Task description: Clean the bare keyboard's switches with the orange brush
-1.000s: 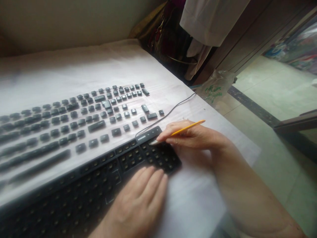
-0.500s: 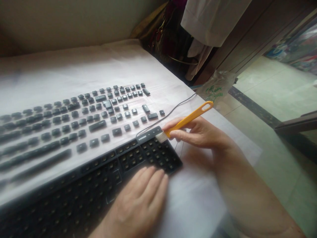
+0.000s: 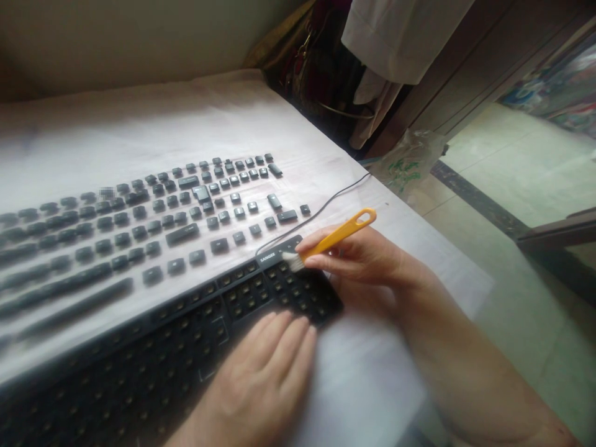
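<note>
A black keyboard (image 3: 186, 338) with its keycaps off lies slanted across the front of the table, its bare switch posts showing. My right hand (image 3: 358, 256) grips a brush (image 3: 339, 234) by its yellow handle. The brush's pale bristles touch the top of the number pad area, just under the printed label strip, and look bent to the left. Flat on the keyboard's near edge rests my left hand (image 3: 265, 366), fingers stretched out side by side; its thumb is hidden. Removed black keycaps (image 3: 181, 234) lie in rows on the table behind the keyboard.
A white sheet covers the table (image 3: 223, 112). The keyboard's thin black cable (image 3: 326, 205) runs to the right edge, where a clear plastic bag (image 3: 407, 161) with green print hangs. White cloth (image 3: 386, 37) and bags hang beyond. Tiled floor (image 3: 512, 161) shows at the right.
My right hand has moved a little left with the brush, and the handle end has dropped lower. The bristles now bend to the left. My left hand and the keyboard have stayed in place.
</note>
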A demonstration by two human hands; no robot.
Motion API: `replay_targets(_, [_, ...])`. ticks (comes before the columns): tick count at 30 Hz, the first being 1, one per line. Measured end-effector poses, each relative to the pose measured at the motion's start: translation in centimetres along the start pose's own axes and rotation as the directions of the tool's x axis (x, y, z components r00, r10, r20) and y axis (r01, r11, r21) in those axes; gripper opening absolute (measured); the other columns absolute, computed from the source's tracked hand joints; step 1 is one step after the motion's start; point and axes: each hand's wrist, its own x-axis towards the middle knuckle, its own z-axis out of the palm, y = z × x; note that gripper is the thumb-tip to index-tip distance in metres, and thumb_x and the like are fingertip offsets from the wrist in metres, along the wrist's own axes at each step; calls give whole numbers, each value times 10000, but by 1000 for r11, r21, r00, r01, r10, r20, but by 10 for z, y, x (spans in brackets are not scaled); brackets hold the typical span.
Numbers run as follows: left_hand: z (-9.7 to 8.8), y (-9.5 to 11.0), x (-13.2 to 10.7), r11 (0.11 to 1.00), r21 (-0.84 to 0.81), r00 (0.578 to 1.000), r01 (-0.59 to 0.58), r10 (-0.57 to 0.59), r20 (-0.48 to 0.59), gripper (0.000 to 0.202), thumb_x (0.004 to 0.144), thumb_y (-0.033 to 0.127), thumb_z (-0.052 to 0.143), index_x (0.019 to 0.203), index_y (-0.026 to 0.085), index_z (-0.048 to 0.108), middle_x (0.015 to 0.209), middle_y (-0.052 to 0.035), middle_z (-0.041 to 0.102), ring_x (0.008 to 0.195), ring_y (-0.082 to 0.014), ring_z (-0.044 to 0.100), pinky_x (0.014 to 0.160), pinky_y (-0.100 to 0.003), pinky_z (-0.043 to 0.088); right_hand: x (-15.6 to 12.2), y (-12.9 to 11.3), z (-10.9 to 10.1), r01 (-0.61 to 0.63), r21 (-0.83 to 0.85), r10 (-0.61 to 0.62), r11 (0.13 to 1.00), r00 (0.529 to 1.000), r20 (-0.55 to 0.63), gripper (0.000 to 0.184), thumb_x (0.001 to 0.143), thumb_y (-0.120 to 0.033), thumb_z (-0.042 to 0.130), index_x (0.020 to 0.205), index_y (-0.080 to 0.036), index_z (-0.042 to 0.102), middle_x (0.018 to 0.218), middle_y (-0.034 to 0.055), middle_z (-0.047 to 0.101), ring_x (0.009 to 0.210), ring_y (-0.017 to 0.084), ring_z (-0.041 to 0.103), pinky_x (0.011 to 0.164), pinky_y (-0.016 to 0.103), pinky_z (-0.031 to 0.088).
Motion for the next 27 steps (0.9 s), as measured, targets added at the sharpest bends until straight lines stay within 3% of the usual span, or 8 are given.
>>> replay_targets(16, [-1,0,2,1000,-6,1000,5,-5,7,355,1003,101,434,1240,144,695,1226,-7,752,1140,-191,671,1145,-345,456,-1,-14,-10,-38,-12,39,999,991,131,160,945,-233,645,973,-149,778,914,61,810,847,173,756,804,260,568])
replay_targets(22, [-1,0,2,1000,-4,1000,10,-11,-7,354,1002,99,430,1215,152,708,1210,4,759,1136,-185,671,1155,-336,446,-2,-20,-14,-66,-11,67,998,980,188,155,937,-228,649,902,-159,783,857,45,803,760,151,741,720,227,571])
replay_targets(27, [0,0,2,1000,-9,1000,11,-11,-11,355,989,90,449,1228,153,704,1213,-1,757,1137,-184,671,1138,-332,468,-2,-18,-11,-27,48,23,998,997,79,140,938,-218,654,955,-159,779,886,49,810,809,161,755,772,233,589])
